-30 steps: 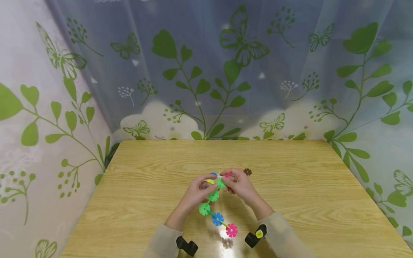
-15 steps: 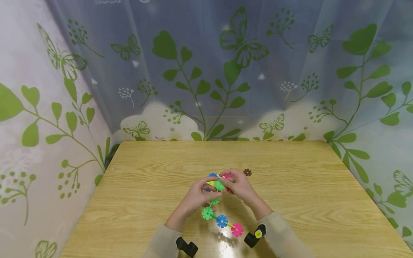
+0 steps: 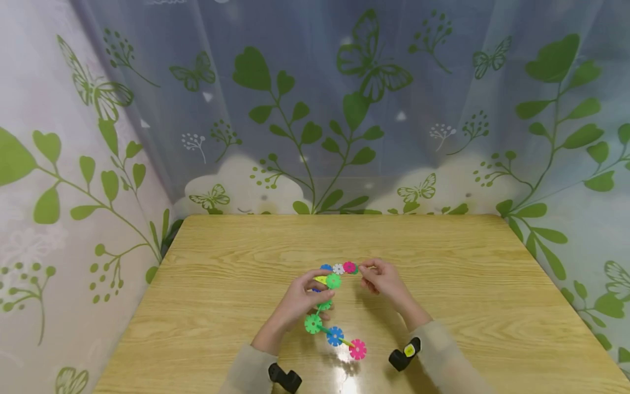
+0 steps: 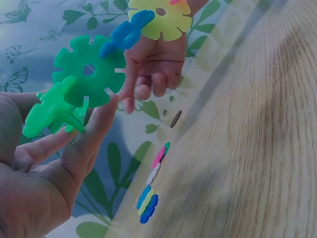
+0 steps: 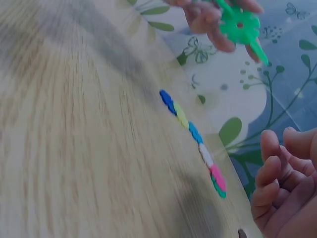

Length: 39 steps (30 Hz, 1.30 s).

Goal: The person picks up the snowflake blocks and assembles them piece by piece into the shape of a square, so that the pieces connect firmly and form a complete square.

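Note:
My left hand [image 3: 297,300] pinches one end of a chain of slotted plastic building discs [image 3: 313,324]. From green discs the chain runs through a blue disc [image 3: 335,336] to a pink disc [image 3: 357,349], hanging over the table's near part. In the left wrist view a bright green disc [image 4: 54,111] sits at the fingers, joined to a darker green disc [image 4: 89,69]. My right hand [image 3: 388,282] is off the chain, with loosely curled fingers and nothing held in the right wrist view. Close by its fingertips lies a loose pink disc [image 3: 349,267].
On the wooden table [image 3: 221,262], loose discs lie in a row beyond the hands: white [image 3: 338,269], blue [image 3: 326,267], yellow [image 3: 321,279] and others. A brown disc [image 4: 176,119] lies apart from them. Patterned curtains [image 3: 295,109] enclose the table's back and sides.
My right hand has let go of the green disc end and moved right, now covering the brown disc in the head view. The left hand keeps the chain, which has swung slightly.

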Each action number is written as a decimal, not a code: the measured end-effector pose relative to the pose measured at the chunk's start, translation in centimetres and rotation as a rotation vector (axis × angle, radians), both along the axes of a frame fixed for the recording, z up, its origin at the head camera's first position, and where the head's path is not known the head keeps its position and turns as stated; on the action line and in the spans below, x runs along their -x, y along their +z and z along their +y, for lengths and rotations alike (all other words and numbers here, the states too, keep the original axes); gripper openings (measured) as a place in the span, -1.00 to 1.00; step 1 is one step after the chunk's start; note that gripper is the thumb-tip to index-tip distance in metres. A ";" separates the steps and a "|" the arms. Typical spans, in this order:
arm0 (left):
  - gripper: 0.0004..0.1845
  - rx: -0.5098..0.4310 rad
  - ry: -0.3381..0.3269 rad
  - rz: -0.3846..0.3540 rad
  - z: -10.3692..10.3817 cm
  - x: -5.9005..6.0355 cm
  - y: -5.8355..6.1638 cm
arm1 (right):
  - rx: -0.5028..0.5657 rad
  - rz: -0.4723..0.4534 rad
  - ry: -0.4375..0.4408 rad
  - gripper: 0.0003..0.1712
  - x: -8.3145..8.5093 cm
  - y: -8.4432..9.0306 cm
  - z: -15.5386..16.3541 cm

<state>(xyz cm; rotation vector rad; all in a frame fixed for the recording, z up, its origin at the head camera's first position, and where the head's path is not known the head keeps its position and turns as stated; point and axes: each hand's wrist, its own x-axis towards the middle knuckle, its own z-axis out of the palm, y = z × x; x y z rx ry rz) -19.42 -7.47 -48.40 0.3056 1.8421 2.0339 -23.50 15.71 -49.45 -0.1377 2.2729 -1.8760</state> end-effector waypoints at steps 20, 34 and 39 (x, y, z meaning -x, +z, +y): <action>-0.43 -0.017 0.000 0.000 -0.3 -0.1 0.1 | -0.267 0.056 -0.223 -0.71 3.4 -2.1 3.6; -0.43 -0.009 0.007 -0.001 -0.3 -0.1 0.0 | -0.623 0.177 -0.212 -0.63 4.6 -2.3 3.0; -0.44 -0.011 0.006 0.001 -0.3 0.0 0.0 | -0.664 0.185 -0.181 -0.61 4.7 -2.3 2.8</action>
